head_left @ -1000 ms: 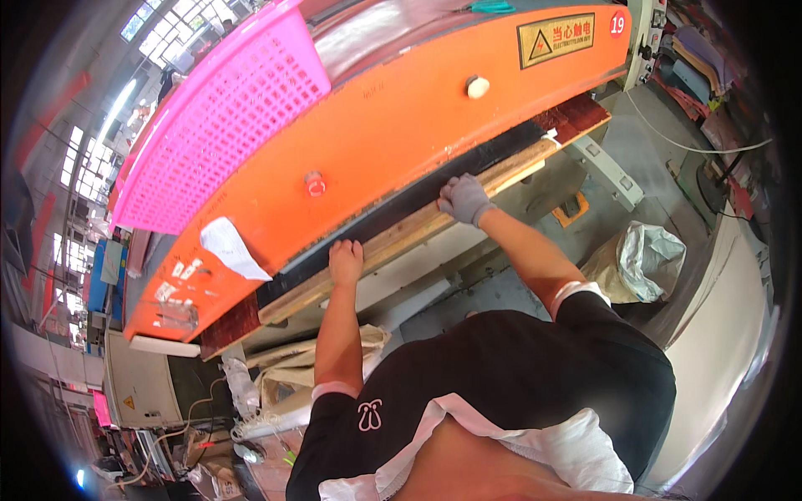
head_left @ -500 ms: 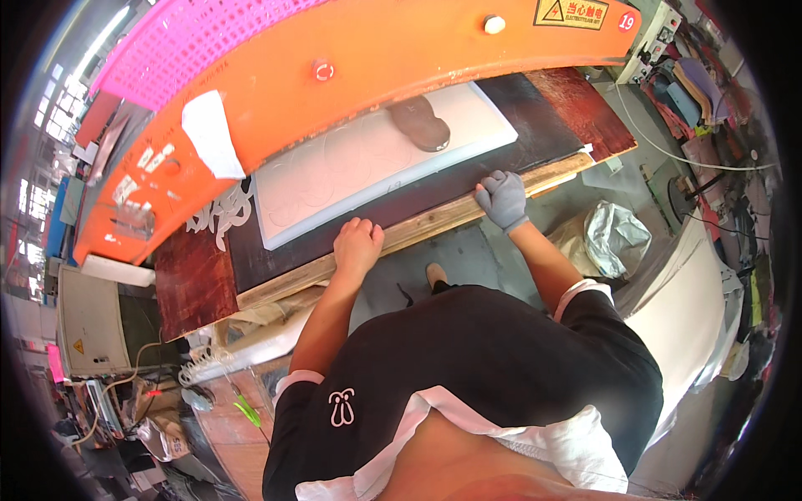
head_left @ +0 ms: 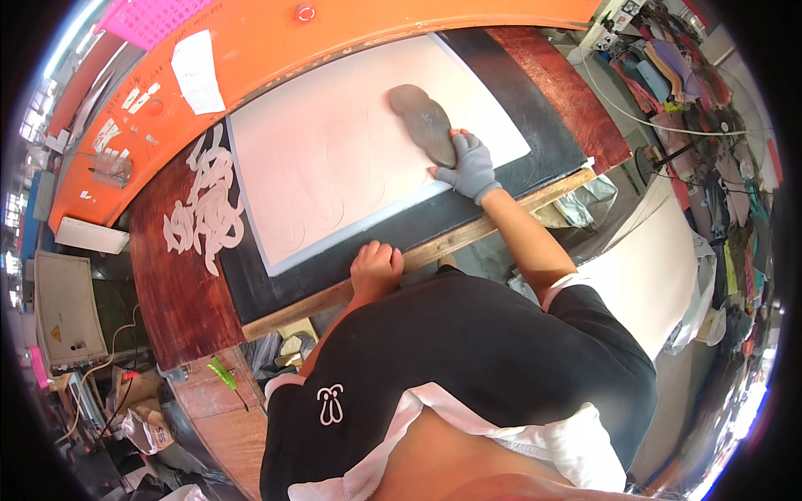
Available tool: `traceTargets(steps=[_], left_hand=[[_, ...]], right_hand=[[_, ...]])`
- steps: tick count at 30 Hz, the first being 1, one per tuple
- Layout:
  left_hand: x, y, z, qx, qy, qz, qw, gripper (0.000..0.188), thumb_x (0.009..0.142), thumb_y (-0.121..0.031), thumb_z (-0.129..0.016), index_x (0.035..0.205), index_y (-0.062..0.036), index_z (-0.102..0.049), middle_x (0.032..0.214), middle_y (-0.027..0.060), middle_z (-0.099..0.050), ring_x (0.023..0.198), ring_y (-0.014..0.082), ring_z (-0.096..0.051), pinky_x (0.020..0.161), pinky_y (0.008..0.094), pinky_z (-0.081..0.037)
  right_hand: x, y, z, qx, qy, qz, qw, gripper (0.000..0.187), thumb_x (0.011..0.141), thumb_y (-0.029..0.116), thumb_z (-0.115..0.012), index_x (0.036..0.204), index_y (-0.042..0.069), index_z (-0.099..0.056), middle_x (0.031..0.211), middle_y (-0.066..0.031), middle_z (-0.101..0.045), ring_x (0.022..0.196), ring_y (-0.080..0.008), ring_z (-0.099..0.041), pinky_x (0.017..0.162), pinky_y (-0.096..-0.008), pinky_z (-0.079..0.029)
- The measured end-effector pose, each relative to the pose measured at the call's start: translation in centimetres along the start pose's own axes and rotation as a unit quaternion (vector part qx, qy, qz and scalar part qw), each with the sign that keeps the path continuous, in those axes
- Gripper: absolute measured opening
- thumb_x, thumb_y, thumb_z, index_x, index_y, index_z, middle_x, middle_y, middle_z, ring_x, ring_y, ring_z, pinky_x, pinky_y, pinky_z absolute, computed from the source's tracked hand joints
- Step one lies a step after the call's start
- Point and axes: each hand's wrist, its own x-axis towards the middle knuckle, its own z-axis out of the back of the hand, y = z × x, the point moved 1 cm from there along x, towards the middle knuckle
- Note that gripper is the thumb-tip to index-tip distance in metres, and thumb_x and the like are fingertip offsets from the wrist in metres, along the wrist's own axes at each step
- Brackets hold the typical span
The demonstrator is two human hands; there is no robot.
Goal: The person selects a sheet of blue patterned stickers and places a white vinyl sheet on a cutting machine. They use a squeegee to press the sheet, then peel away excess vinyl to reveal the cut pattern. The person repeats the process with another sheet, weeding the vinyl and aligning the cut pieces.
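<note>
A stack of pale pink sheet material [head_left: 334, 159] lies on the black cutting board [head_left: 313, 259], with curved sole-shaped outlines marked on its surface. On the sheet's right part rests a dark grey, sole-shaped cutting die [head_left: 424, 125]. My right hand [head_left: 469, 167], in a grey glove with bare fingertips, grips the die's near end, thumb on one side and fingers on the other. My left hand [head_left: 376, 269], bare, rests with curled fingers at the wooden front edge [head_left: 434, 249] of the board; nothing shows in it.
An orange machine beam [head_left: 267, 42] spans the far side, with a pink basket [head_left: 159, 25] on top. White curvy offcuts [head_left: 209, 204] are heaped on the reddish-brown board at left. A roll of pale material [head_left: 643, 275] stands at my right, beside hanging coloured scraps.
My right hand has gone from the board's front edge to the die and taken hold of it. The orange beam now sits farther back, uncovering more sheet. My left hand stays at the edge.
</note>
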Motion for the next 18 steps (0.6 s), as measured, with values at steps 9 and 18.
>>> traceTargets(steps=[9,18], left_hand=[[-3.1,-3.7,1.3,0.005,0.089,0.077,0.993,0.023,0.076,-0.02,-0.062,0.062,-0.0069,-0.049,0.069,0.0073,-0.05,0.07,0.0279,-0.055,0.057,0.0416,-0.045],[-4.1,-6.0,1.1,0.02,0.092,0.091,0.991,0.024,0.076,-0.017,-0.064,0.062,-0.0063,-0.047,0.067,0.0083,-0.047,0.066,0.0284,-0.053,0.055,0.0415,-0.044]], right_hand=[[-1.2,-4.8,3.2,0.412,-0.014,-0.253,0.875,0.068,0.072,0.035,-0.071,0.124,-0.004,-0.05,0.108,-0.0167,-0.06,0.097,-0.0219,-0.057,0.085,-0.0309,-0.045],[-3.4,-9.1,5.2,0.049,-0.02,-0.034,0.998,0.071,0.057,0.039,-0.078,0.114,0.004,-0.054,0.109,-0.0161,-0.054,0.102,-0.0338,-0.052,0.088,-0.0407,-0.044]])
